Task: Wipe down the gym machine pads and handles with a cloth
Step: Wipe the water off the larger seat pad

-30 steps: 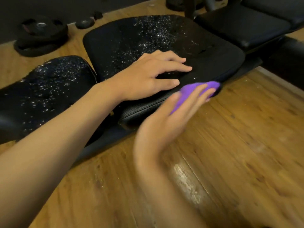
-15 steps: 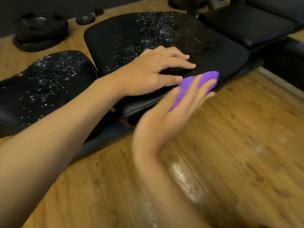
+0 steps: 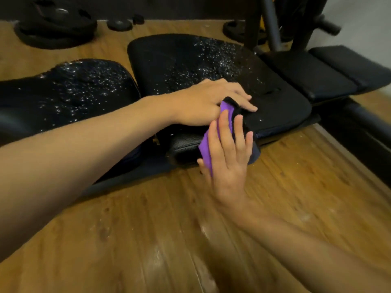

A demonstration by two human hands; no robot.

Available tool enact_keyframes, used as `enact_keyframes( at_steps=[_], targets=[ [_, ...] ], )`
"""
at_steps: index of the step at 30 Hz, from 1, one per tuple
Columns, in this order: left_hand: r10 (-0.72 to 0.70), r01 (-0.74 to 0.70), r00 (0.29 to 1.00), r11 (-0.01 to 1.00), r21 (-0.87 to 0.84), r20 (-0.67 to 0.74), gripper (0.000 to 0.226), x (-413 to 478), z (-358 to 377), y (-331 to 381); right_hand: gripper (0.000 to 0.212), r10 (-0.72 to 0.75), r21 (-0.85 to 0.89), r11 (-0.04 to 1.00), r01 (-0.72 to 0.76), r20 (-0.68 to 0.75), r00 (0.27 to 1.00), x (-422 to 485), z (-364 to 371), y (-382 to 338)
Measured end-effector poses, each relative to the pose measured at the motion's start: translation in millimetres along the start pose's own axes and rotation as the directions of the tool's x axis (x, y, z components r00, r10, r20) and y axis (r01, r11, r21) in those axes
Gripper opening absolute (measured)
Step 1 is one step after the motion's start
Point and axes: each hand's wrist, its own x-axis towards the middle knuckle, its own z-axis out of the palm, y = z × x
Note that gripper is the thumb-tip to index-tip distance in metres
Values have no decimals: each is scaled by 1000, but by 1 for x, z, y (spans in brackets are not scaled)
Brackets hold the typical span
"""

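Near me: the wooden floor (image 3: 148, 229) is wide and flat, with lots of room to move.
Ahead: the middle pad (image 3: 179, 60) blocks the way low down.
Left: the left pad (image 3: 74, 87) sits just beside it, with only a thin gap between.
Right: the side pads (image 3: 317, 75) and a dark bar (image 3: 359, 132) block that side.
Far back: metal posts (image 3: 270, 24) and weight plates (image 3: 55, 28).

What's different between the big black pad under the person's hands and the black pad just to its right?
The big pad is speckled with shiny droplets; the right pad looks plain. The big pad is broad and rounded; the right pad is narrower and straight-edged. The left hand rests on the big pad and the right hand presses a purple cloth to its edge; the right pad is untouched. Both are black.
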Motion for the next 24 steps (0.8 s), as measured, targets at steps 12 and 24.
enact_keyframes(
  at_steps=[12,24],
  targets=[
    [115,-115,992,993,17,-46,56,2,-2,-16,59,-803,-46,297,954,528,276,57,-36,44],
    [99,-93,994,984,153,-34,57,2,2,-9,54,-808,53,179,982,577,117,73,-54,99]
  ],
)
